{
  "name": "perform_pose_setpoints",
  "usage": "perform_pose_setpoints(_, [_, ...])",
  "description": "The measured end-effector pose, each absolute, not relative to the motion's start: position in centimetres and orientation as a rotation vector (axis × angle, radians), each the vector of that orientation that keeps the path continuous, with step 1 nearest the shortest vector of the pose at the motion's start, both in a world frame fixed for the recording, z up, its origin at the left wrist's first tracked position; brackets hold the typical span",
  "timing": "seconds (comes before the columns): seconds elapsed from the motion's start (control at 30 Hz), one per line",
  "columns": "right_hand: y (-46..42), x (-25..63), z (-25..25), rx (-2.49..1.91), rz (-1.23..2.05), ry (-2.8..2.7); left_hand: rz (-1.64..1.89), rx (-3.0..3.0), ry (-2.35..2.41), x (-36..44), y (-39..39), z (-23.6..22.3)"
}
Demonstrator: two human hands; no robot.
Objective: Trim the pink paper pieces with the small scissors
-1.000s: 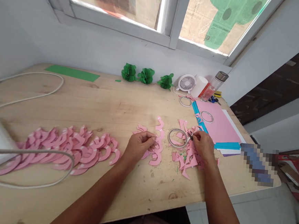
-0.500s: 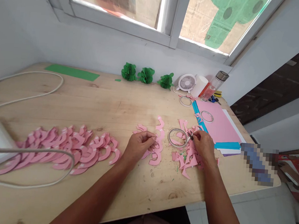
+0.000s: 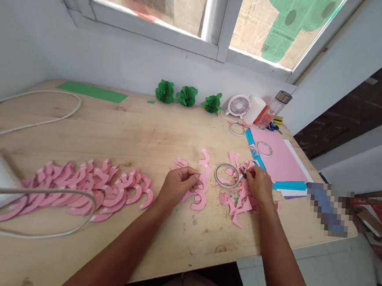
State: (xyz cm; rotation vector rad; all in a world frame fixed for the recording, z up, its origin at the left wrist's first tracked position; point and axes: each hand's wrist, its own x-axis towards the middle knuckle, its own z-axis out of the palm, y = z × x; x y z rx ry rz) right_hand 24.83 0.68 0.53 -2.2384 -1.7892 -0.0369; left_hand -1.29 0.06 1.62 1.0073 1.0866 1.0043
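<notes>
My left hand point(image 3: 181, 184) is closed, its thumb and fingers pinched at the left edge of a scalloped pink paper strip point(image 3: 204, 169). The strip stands out from the table in a row of curved pieces. My right hand point(image 3: 259, 183) is closed around a small dark metal tool point(image 3: 243, 173), mostly hidden by the fingers. Its tip lies against the right side of a roll of narrow tape point(image 3: 219, 184). Pink paper scraps point(image 3: 244, 205) are spread under and around my right hand. More pink pieces point(image 3: 180, 162) lie just beyond my left hand.
A heap of curved pink paper pieces point(image 3: 116, 202) covers the left side, crossed by a pale cable point(image 3: 89, 195). Green paper balls point(image 3: 186, 97), a small fan point(image 3: 239, 106) and a bottle point(image 3: 275, 109) line the wall. Coloured sheets point(image 3: 282, 161) lie right, under another tape roll point(image 3: 264, 149).
Both hands keep nearly the same place and grip. The view shifts very slightly; the paper pieces and the tape roll stay where they were.
</notes>
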Motion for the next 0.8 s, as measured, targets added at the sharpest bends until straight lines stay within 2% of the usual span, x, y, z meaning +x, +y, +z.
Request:
perform_pose_setpoints(0.33, [0.51, 24.48, 0.75, -2.288, -0.132, -1.864, 1.002, 0.980, 1.075, -1.27, 0.07, 1.70])
perform_pose_setpoints(0.8, [0.35, 24.41, 0.84, -2.235, -0.055, -1.769, 1.019, 0.969, 1.063, -1.25, 0.02, 1.94])
